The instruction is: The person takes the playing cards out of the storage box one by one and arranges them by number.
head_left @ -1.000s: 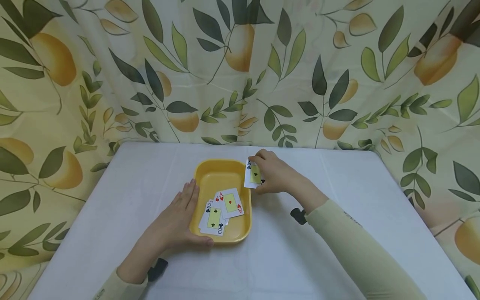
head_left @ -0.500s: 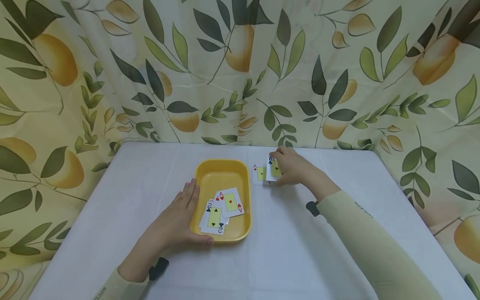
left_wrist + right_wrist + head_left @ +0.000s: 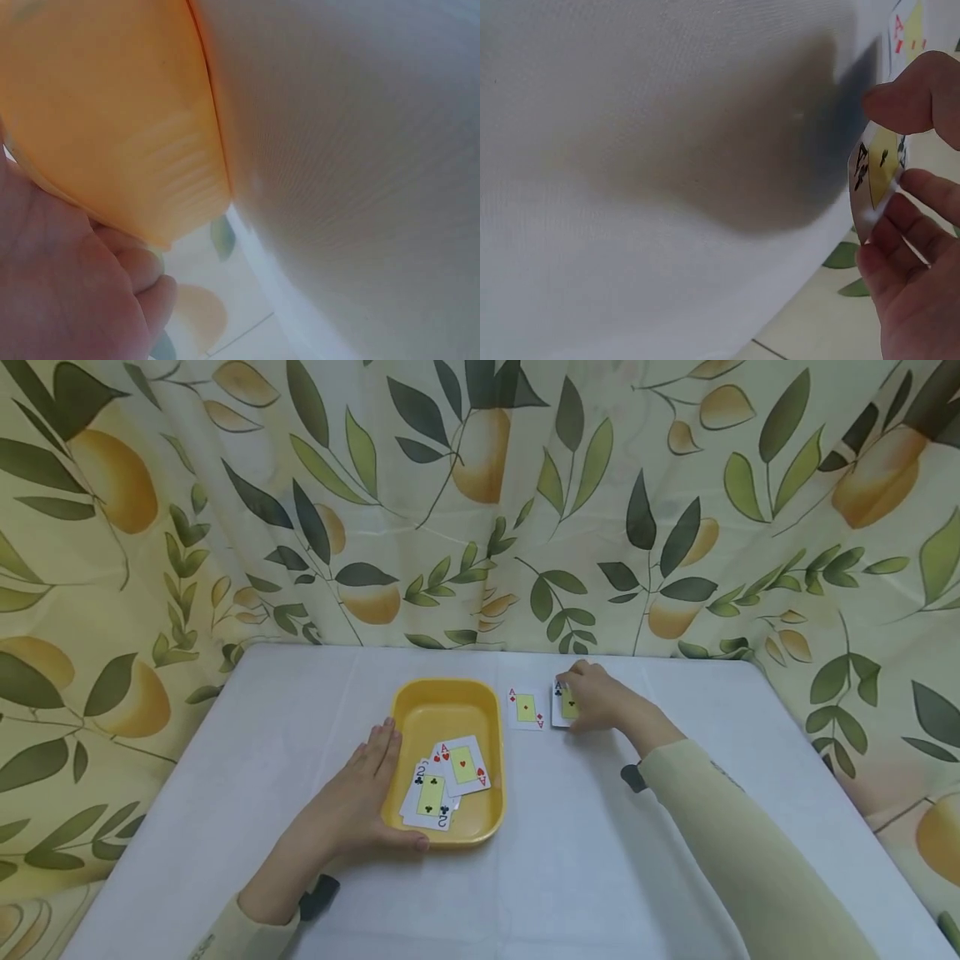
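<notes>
My right hand (image 3: pixel 603 700) pinches the ace of clubs (image 3: pixel 562 704) by its edges, close over the white table to the right of the ace of diamonds (image 3: pixel 527 708). The right wrist view shows thumb and fingers at opposite ends of that ace of clubs (image 3: pixel 874 176). My left hand (image 3: pixel 352 797) lies along the left side of the yellow tray (image 3: pixel 495 814), fingers straight and thumb at its near rim. Inside the tray a few overlapping playing cards lie face up, with the ace of hearts (image 3: pixel 462 766) and two of clubs (image 3: pixel 430 797) on top.
A white cloth (image 3: pixel 570 877) covers the table. Behind it hangs a curtain (image 3: pixel 555 510) with a leaf and fruit print. The table's far edge (image 3: pixel 660 658) runs just beyond my right hand.
My right hand has carried the ace of clubs rightward from beside the tray's rim, past the ace of diamonds, and lowered it. That ace of diamonds has come into view. Left hand and tray stay put.
</notes>
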Motion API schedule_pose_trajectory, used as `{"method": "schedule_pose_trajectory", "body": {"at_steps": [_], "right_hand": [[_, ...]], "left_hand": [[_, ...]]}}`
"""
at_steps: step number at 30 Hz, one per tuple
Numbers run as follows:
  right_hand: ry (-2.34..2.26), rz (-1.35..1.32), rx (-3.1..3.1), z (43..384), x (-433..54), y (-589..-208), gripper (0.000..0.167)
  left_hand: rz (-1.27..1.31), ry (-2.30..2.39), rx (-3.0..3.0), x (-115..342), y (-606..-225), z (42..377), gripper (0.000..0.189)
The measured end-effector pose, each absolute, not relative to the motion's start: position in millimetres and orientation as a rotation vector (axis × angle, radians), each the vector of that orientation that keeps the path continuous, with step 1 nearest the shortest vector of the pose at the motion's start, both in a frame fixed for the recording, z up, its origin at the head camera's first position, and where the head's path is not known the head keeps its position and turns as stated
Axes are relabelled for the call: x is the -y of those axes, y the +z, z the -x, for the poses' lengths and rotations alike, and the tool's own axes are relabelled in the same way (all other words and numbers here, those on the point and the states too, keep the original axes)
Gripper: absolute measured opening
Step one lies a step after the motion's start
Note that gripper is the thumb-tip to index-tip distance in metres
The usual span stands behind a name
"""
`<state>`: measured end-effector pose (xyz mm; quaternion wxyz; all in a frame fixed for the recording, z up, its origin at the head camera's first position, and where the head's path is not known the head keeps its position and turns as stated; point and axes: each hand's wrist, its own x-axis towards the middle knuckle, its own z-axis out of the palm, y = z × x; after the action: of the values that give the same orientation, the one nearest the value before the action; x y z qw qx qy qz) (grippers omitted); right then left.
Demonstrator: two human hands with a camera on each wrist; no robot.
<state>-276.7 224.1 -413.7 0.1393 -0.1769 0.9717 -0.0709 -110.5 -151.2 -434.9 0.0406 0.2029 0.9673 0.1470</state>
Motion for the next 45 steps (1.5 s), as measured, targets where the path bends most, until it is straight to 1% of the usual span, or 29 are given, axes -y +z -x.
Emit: {"method": "schedule_pose_trajectory", "body": {"at_steps": [10, 19, 24, 27, 31, 38, 45], "right_hand": [[-0.224, 0.482, -2.732, 285, -231, -432, 0.091], [-0.27, 0.492, -2.706, 282, -228, -431, 0.089], [-0.262, 0.511, -2.727, 277, -226, -426, 0.095], [-0.289, 0.563, -2.746, 270, -218, -416, 0.097], [-0.39, 0.674, -2.753, 257, -198, -399, 0.094], [-0.498, 0.883, -2.691, 223, -158, -376, 0.092], [-0.4, 1.032, -2.622, 201, -122, -377, 0.089]], "left_hand": [[-0.62, 0.446, -2.959, 150, -437, 112, 0.15], [-0.618, 0.436, -2.969, 151, -436, 111, 0.149], [-0.628, 0.422, -2.971, 151, -436, 111, 0.15], [-0.644, 0.428, -2.979, 151, -436, 111, 0.15], [-0.649, 0.442, -2.985, 151, -436, 111, 0.152], [-0.642, 0.48, -2.964, 152, -437, 111, 0.15], [-0.644, 0.445, -2.973, 152, -436, 111, 0.149]]}}
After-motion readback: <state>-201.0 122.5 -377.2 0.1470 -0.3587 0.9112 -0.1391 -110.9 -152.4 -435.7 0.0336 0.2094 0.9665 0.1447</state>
